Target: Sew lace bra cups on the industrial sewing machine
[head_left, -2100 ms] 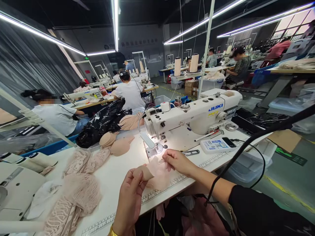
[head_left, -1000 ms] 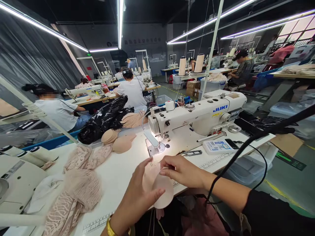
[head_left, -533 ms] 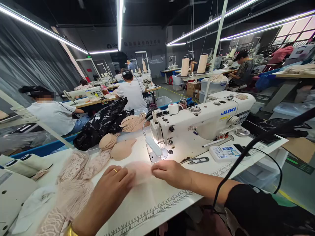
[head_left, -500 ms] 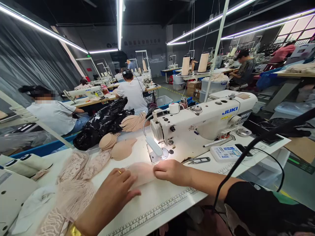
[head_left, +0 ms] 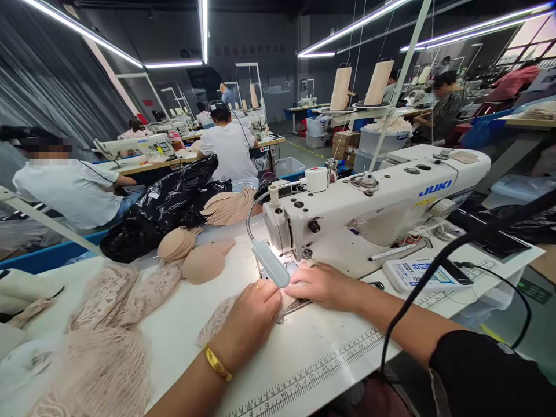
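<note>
Under the sewing machine (head_left: 377, 202), in the lamp's bright light, both my hands are at a beige lace fabric piece (head_left: 214, 322). My left hand (head_left: 256, 313), with a ring and a gold bracelet, is closed over it, fingers together. From the other side my right hand (head_left: 321, 285) pinches its edge close to the needle area. The small grey lamp (head_left: 271, 263) hides part of the needle area and some fingertips. To the left lie a pile of beige lace pieces (head_left: 104, 347) and some smooth beige cup-shaped pieces (head_left: 206, 262).
A black plastic bag (head_left: 169, 202) and stacked beige pieces (head_left: 232, 205) are behind the table. On the right are a white box with blue print (head_left: 423, 275) and a pen (head_left: 393, 250). A black cable (head_left: 417, 301) crosses in front of my right arm. Co-workers sit at machines beyond.
Both hands have moved in to the needle area with the fabric, and the left hand's spread fingers have closed. The lace part now shows left of my left hand. The view has shifted slightly.
</note>
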### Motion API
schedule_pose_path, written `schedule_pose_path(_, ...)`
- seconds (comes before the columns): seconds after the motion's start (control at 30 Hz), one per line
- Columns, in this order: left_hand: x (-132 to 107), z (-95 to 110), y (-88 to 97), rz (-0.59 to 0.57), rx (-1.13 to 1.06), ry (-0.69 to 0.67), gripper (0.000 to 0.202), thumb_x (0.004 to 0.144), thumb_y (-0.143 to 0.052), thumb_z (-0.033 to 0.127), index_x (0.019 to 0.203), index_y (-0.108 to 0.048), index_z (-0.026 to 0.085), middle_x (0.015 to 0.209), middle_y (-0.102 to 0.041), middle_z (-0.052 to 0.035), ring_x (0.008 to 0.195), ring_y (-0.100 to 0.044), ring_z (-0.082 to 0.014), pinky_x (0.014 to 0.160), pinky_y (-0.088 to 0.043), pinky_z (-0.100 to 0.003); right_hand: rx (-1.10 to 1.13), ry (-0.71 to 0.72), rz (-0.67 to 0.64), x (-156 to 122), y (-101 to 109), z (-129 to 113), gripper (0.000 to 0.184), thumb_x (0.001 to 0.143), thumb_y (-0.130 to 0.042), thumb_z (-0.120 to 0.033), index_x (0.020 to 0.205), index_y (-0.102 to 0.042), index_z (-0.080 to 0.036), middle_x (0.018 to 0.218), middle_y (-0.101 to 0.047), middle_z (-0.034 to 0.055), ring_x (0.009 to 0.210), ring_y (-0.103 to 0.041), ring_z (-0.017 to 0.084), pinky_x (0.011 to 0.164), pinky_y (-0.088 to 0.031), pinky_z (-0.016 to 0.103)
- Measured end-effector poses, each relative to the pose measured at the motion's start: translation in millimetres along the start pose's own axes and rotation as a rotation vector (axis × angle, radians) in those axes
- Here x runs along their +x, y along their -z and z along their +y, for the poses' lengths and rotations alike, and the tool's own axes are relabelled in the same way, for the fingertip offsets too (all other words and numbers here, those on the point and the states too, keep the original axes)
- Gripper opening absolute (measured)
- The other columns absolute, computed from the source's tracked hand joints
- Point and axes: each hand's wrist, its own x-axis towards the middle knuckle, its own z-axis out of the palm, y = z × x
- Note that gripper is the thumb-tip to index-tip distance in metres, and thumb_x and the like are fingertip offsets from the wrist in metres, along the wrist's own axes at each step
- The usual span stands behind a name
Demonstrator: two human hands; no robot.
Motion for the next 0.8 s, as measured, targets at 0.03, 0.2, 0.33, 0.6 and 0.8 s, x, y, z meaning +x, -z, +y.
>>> schedule_pose_path(0.03, -1.3, 0.6, -1.2, 0.003, 0.006, 0.0, 0.027, 0.102, -0.046, 0.008, 0.086, -0.062, 0.021, 0.093, -0.068, -0.0067, 0.08, -0.055, -0.0234, 0.072, -0.045, -0.036, -0.01, -0.001, -0.004, -1.4, -0.2, 0.6, 0.034, 0.104, -0.047, -0.008, 0.118, -0.073, -0.025, 0.107, -0.073, 0.0063, 0.085, -0.055, 0.021, 0.072, -0.038, 0.033)
schedule_pose_path(0.2, 0.5, 2.7, -4.0, 0.044, 0.019, 0.023, 0.027, 0.104, -0.044, 0.011, 0.097, -0.068, 0.021, 0.084, -0.067, -0.0063, 0.075, -0.054, -0.0242, 0.068, -0.042, -0.036, 0.019, -0.05, -0.005, -3.6, -0.8, 4.0, 0.028, 0.099, -0.053, -0.007, 0.11, -0.073, -0.023, 0.111, -0.072, 0.0067, 0.088, -0.056, 0.022, 0.07, -0.039, 0.032)
schedule_pose_path(0.33, 5.7, 2.2, -6.8, 0.105, -0.004, 0.031, 0.028, 0.104, -0.045, 0.013, 0.107, -0.071, 0.022, 0.088, -0.07, -0.0076, 0.078, -0.057, -0.0253, 0.068, -0.044, -0.037, 0.029, -0.07, 0.008, -4.2, -1.6, 5.3, 0.03, 0.095, -0.056, -0.005, 0.113, -0.072, -0.022, 0.113, -0.072, 0.0071, 0.092, -0.056, 0.023, 0.075, -0.042, 0.033)
schedule_pose_path(0.6, 6.4, 4.5, -13.1, 0.117, -0.005, 0.069, 0.027, 0.106, -0.045, 0.016, 0.099, -0.071, 0.019, 0.111, -0.076, -0.0109, 0.086, -0.062, -0.026, 0.075, -0.054, -0.04, 0.043, -0.118, -0.033, -1.8, -1.7, 3.2, 0.03, 0.092, -0.053, -0.001, 0.106, -0.072, -0.019, 0.108, -0.072, 0.007, 0.091, -0.055, 0.022, 0.076, -0.043, 0.032)
schedule_pose_path(0.8, 8.8, -4.1, -14.1, 0.135, 0.005, 0.028, 0.03, 0.106, -0.044, 0.02, 0.093, -0.07, 0.019, 0.113, -0.077, -0.0123, 0.088, -0.066, -0.0267, 0.079, -0.057, -0.042, 0.035, -0.168, -0.098, 3.4, 1.3, -0.3, 0.027, 0.087, -0.053, 0.001, 0.094, -0.069, -0.018, 0.099, -0.07, 0.0065, 0.085, -0.052, 0.021, 0.074, -0.041, 0.032)
